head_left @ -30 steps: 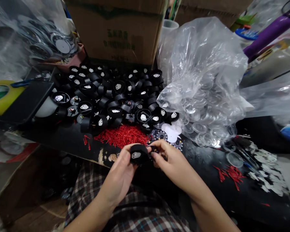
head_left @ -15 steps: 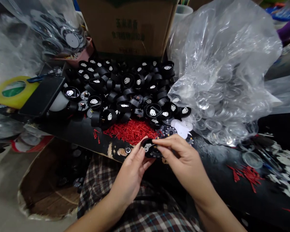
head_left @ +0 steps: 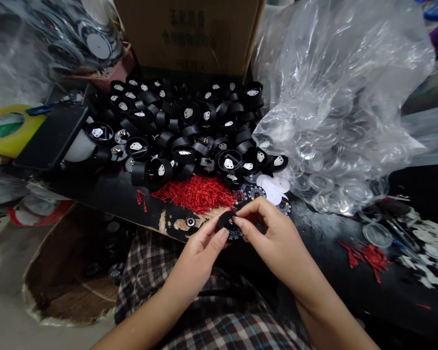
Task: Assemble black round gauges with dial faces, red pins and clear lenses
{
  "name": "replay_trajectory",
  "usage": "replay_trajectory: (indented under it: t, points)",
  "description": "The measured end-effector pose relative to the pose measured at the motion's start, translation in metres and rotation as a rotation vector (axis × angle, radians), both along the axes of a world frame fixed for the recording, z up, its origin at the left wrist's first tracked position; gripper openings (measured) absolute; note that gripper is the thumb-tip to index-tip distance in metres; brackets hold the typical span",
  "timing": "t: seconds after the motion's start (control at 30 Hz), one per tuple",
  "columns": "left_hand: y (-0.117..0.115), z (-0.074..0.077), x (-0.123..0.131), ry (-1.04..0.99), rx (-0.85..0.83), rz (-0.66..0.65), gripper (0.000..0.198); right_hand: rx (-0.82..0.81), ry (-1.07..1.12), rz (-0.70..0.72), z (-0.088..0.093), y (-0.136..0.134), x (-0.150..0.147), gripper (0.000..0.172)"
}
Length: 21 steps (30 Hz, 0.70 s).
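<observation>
A small black round part (head_left: 229, 224) with a dial face on it is pinched between both my hands just above the table's near edge. My left hand (head_left: 200, 257) grips it from the left and below. My right hand (head_left: 273, 238) holds it from the right, thumb and forefinger on its rim. Just beyond lies a heap of small red pins (head_left: 199, 193). Behind that sits a big pile of black round housings (head_left: 182, 126) with white inserts. Flat dial discs (head_left: 273, 192) lie right of the pins.
A clear plastic bag of transparent round lenses (head_left: 332, 126) fills the right. A cardboard box (head_left: 190, 34) stands at the back. A yellow tape roll (head_left: 7, 129) and dark phone (head_left: 53, 136) lie left. More red pins (head_left: 365, 253) and white scraps (head_left: 430, 243) lie right. An open carton (head_left: 69, 272) sits below.
The black part has been turned in my fingers: its white-insert side showed before, now its edge and dial face show. My hands stay together; my view shifted slightly.
</observation>
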State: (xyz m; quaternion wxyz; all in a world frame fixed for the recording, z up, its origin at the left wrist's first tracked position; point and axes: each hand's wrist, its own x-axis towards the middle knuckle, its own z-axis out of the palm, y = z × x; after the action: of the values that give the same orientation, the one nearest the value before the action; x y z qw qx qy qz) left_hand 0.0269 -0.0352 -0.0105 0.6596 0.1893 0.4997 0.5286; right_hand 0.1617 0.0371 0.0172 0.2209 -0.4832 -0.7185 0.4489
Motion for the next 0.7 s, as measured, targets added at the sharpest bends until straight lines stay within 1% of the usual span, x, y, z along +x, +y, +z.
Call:
replay_trajectory:
  t: [0.07, 0.13, 0.23, 0.3, 0.33, 0.4, 0.5, 0.57, 0.63, 0.7]
  points:
    - [-0.001, -0.001, 0.002, -0.008, 0.005, 0.008, 0.035, -0.002, -0.013, -0.02, -0.003, -0.005, 0.001, 0.004]
    - [-0.002, -0.003, 0.003, 0.021, -0.001, -0.01, 0.033, -0.055, 0.006, -0.029, -0.008, -0.014, 0.005, 0.008]
    - [-0.007, -0.006, 0.004, 0.117, -0.006, -0.127, 0.03, -0.165, 0.026, -0.004, -0.012, -0.027, 0.018, 0.013]
    - [-0.01, -0.009, 0.003, 0.165, 0.003, -0.207, 0.031, -0.187, -0.01, 0.041, -0.012, -0.029, 0.027, 0.014]
    - [-0.011, -0.01, 0.003, 0.174, -0.002, -0.217, 0.031, -0.168, -0.04, 0.063, -0.011, -0.027, 0.031, 0.014]
    - [-0.011, -0.013, 0.001, 0.15, -0.042, -0.168, 0.031, -0.066, -0.14, 0.077, -0.012, -0.019, 0.035, 0.015]
    - [-0.008, -0.014, -0.001, 0.063, -0.081, -0.006, 0.03, 0.142, -0.409, 0.058, -0.017, 0.0, 0.031, 0.014]
    - [-0.006, -0.012, -0.001, 0.006, -0.08, 0.091, 0.028, 0.229, -0.576, 0.071, -0.021, 0.01, 0.023, 0.01]
    - [-0.003, -0.008, 0.0, -0.048, -0.081, 0.156, 0.026, 0.265, -0.636, 0.083, -0.024, 0.013, 0.014, 0.009]
    - [-0.001, -0.004, 0.002, -0.109, -0.07, 0.177, 0.023, 0.252, -0.573, 0.097, -0.024, 0.01, 0.007, 0.011]
